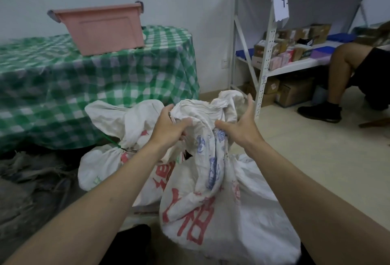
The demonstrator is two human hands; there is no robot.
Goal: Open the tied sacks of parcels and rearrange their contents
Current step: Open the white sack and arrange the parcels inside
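A white woven sack [228,212] with red and blue print stands on the floor right in front of me, its neck bunched upward. My left hand [168,126] grips the crumpled cloth at the top of that neck. My right hand [240,125] is spread, thumb out and fingers straight, against the right side of the same bunched top. Behind it to the left lies a second white sack [109,165], tied at the neck with a green cord [113,143]. What the sacks hold is hidden.
A table under a green checked cloth [63,87] stands at the left with a pink plastic bin [103,29] on it. A white metal shelf rack [268,54] with boxes stands at the right, where another person's leg [339,79] is. Grey sacking [31,182] lies lower left.
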